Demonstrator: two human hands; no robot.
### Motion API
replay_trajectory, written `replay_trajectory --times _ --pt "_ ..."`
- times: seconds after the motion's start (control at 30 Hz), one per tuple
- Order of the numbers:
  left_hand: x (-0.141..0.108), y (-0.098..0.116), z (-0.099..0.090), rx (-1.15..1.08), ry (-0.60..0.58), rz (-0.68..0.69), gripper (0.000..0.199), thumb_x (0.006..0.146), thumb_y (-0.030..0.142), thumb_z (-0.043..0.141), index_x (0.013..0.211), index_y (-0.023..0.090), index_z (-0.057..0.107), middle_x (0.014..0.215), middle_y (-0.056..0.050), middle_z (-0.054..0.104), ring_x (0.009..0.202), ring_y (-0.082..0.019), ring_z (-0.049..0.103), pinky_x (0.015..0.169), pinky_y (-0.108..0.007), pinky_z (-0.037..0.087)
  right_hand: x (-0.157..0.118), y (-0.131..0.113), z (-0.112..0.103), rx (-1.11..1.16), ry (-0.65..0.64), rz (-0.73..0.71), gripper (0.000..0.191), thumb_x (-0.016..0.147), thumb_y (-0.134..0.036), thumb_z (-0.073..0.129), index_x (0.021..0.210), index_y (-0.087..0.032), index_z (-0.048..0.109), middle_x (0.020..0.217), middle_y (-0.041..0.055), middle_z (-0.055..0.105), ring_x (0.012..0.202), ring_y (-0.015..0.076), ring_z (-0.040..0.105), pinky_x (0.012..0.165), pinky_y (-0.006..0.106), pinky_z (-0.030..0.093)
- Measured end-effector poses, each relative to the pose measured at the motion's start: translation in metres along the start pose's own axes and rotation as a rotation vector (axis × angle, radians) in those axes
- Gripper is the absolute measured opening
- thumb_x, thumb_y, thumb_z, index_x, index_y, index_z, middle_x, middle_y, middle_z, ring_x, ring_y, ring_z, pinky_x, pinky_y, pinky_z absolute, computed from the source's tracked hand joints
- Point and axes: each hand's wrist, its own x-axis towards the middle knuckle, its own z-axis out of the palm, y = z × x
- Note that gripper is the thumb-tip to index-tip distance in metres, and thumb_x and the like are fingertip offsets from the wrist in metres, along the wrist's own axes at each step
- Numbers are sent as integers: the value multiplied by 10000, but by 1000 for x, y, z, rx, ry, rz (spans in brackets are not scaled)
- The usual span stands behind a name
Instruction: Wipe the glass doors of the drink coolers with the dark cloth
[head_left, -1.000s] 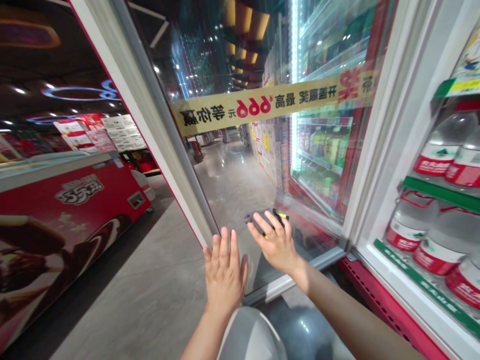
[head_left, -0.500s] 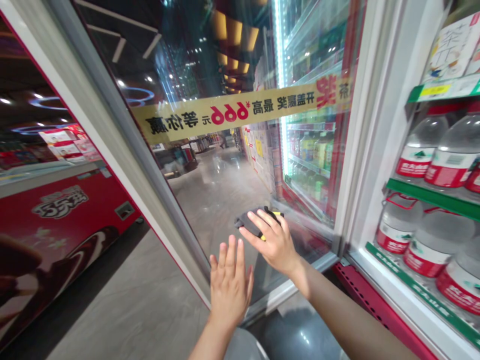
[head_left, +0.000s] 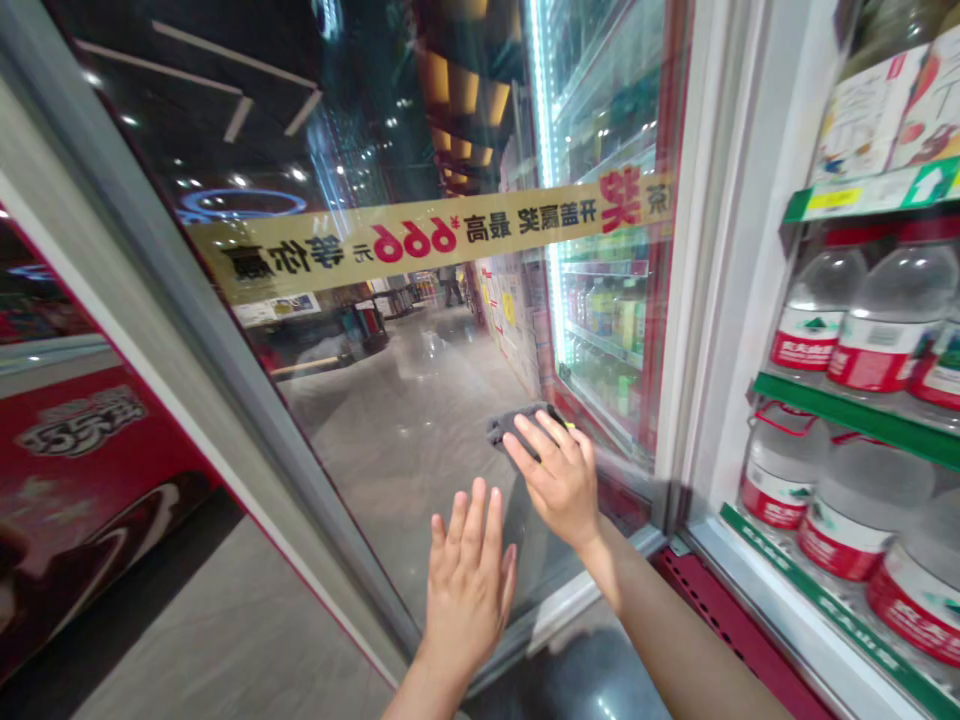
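Under the spread fingers of my right hand (head_left: 556, 480) is a dark grey cloth (head_left: 510, 428) with a bit of yellow at its edge, pressed to the inside of a glass door (head_left: 420, 400). Part of the cloth is hidden by the fingers. My left hand (head_left: 466, 570) is open, fingers stretched out and palm toward the lower part of the glass; whether it touches the pane I cannot tell. Across the door above both hands runs a yellow strip (head_left: 435, 232) with reversed lettering. The door stands open, its grey frame slanting down on the left.
To the right, cooler shelves hold large water bottles (head_left: 885, 320) with red and white labels, and cartons (head_left: 870, 115) above them. Green price rails (head_left: 855, 415) edge the shelves. A red freezer chest (head_left: 90, 450) stands left beyond the door. Shop aisles show through the glass.
My view has shifted, so the door, shelves and freezer sit further left. My right hand and the cloth have slid rightward over the glass. My left hand stays open.
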Motion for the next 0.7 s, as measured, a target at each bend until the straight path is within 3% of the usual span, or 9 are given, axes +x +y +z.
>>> replay_trajectory --times 0.17,0.3,0.43,0.6,0.7 --pt "5 14 14 -25 -35 41 741 998 342 526 1633 162 190 1628 -111 402 1597 -212 101 1307 -414 47 -29 27 3 -80 13 314 646 978 -122 496 1586 -293 359 1506 129 548 1459 278 418 1124 476 402" --pt "12 26 23 -45 -50 64 732 1005 353 514 1633 165 189 1632 -105 397 1597 -211 101 1306 -402 62 -53 18 9 -62 6 267 664 982 -105 471 1603 -280 316 1472 143 558 1444 266 430 1122 467 415" --pt "23 34 29 -54 -44 92 727 1007 356 508 1633 164 193 1622 -98 418 1597 -201 99 1306 -393 56 -37 31 9 -47 11 185 637 983 -100 477 1556 -366 391 1461 94 562 1443 236 433 1148 442 388" --pt "38 37 38 -33 -85 121 705 1014 357 489 1630 159 209 1623 -102 414 1590 -209 153 1304 -395 69 -34 66 11 -193 38 538 617 996 -205 506 1573 -369 365 1550 151 406 1428 335 412 1078 549 441" --pt "46 39 47 -38 -98 152 696 1013 365 488 1626 158 230 1622 -99 413 1589 -209 153 1305 -395 61 -51 63 14 -201 43 563 669 977 -185 491 1603 -340 313 1487 172 440 1348 338 467 1048 563 462"
